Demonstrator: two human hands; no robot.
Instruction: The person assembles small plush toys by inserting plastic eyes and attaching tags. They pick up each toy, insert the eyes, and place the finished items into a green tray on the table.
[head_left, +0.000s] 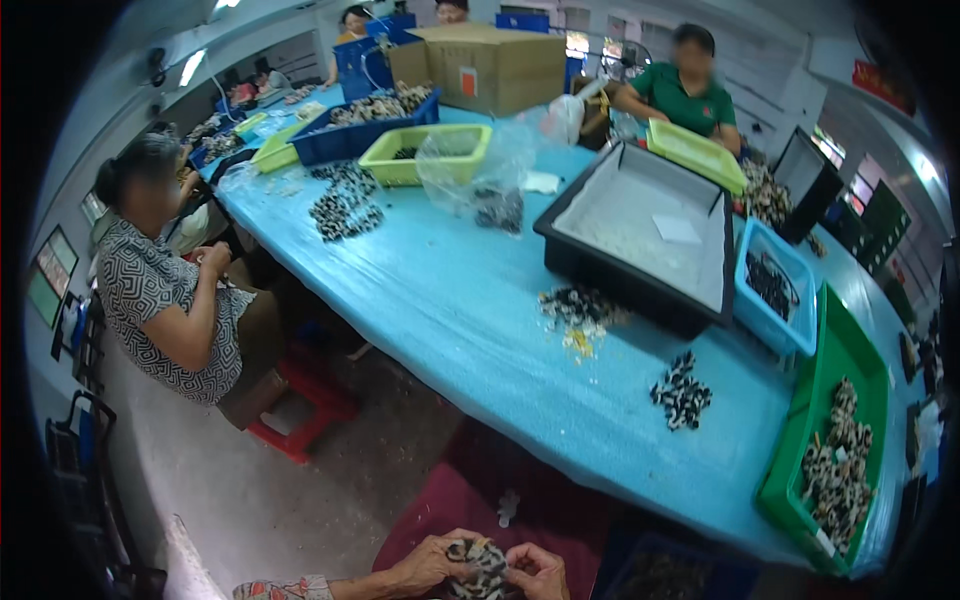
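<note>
Low over my lap, a rounded bundle of small black-and-cream pieces (477, 570) sits between my two hands. My left hand (428, 566) is closed around its left side. At its right side my right hand (538, 572) pinches the edge, thumb and fingers together. What the pieces are made of is too small to tell. Dark red cloth (440, 510) lies below them, with a small pale scrap (508, 508) on it. Partly hidden in shadow to the right is a dark blue bin (612, 575) with similar pieces in it.
A blue-covered table (470, 350) runs ahead, bearing a black tray (640, 285), a green tray (800, 470) of patterned pieces, a light blue basket (805, 335) and loose black-and-white piles (682, 392). A person (185, 310) sits left on a red stool (300, 410); another (690, 95) sits across.
</note>
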